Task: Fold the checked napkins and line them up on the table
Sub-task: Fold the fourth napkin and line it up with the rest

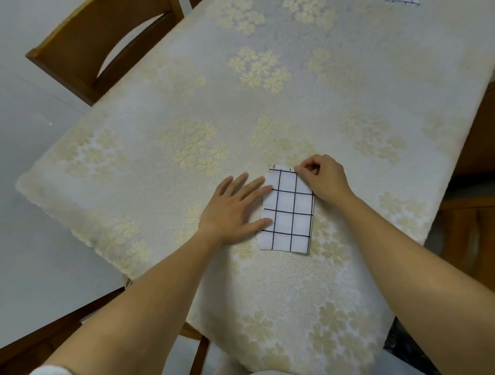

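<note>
A white napkin with a black check [290,214] lies folded into a narrow rectangle on the table, a little right of the middle. My left hand [233,208] lies flat with straight fingers, its fingertips pressing the napkin's left edge. My right hand [322,176] has curled fingers and pinches the napkin's far right corner. At the far edge of the table a sliver of another checked cloth [403,2] shows, mostly cut off by the frame.
The table [187,93] wears a cream cloth with gold flower patterns. A wooden chair [88,48] stands at its far left side, another chair [53,329] at the near left corner. Wooden furniture [474,150] stands along the right.
</note>
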Tool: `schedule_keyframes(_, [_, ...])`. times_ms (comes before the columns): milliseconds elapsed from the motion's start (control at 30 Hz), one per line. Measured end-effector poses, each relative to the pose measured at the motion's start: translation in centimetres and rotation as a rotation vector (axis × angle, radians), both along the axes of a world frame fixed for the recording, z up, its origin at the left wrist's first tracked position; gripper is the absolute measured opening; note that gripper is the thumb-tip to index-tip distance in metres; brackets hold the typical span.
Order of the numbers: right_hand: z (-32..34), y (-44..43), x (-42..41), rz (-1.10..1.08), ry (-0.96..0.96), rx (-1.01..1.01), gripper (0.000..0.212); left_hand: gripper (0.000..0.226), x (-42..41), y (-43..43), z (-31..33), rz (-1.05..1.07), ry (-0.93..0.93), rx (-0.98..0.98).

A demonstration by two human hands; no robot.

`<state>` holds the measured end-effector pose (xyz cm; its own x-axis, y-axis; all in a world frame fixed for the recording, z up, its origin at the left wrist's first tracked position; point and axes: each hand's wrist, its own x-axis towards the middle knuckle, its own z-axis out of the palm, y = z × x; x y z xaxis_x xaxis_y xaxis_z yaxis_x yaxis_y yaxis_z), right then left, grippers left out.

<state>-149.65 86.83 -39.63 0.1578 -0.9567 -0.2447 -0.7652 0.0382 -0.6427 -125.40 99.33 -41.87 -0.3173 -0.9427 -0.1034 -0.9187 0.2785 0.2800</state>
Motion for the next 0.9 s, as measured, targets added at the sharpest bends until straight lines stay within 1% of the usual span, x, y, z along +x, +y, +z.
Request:
schedule_keyframes(67, [0.1, 0.2, -0.1, 0.046, -0.029, 0.021, 0.015, 0.075, 0.0, 0.0, 0.0, 0.004, 0.005, -0.004])
schedule_keyframes(133, [-0.2, 0.1, -0.1, 0.073, -0.015, 0.019, 0.014, 0.073, 0.0, 0.0, 0.0, 0.007, 0.01, -0.001])
schedule_keyframes(433, [-0.4, -0.1, 0.1, -0.025, -0.018, 0.004, 0.012, 0.079, -0.2, 0.0, 0.4, -0.004, -0.014, 0.005])
schedule_keyframes(633, [-0.6, 0.7, 0.6, -0.062, -0.029, -0.101, 0.01, 0.083, -0.1, 0.0, 0.2, -0.013, -0.032, -0.001])
schedule_keyframes(700, [-0.8, 1.2, 0.5, -0.064, -0.057, -0.131, 0.016, 0.085, -0.1, -0.1, 0.3, -0.02, -0.036, 0.007])
schedule_keyframes(733, [-1.0, 1.5, 0.4, -0.05, -0.061, -0.165, 0.021, 0.086, -0.1, -0.1, 0.3, -0.024, -0.039, 0.011])
schedule_keyframes(800, [-1.2, 2.3, -0.1, 0.011, 0.027, -0.292, 0.029, 0.087, -0.1, -0.1, 0.3, -0.024, -0.043, 0.012])
schedule_keyframes(867, [-0.8, 3.1, -0.7, 0.112, 0.134, -0.448, 0.027, 0.088, -0.1, -0.1, 0.3, -0.023, -0.053, 0.011])
schedule_keyframes(900, [-0.6, 3.5, -1.0, 0.194, 0.147, -0.502, 0.024, 0.088, -0.1, -0.1, 0.4, -0.024, -0.059, 0.014])
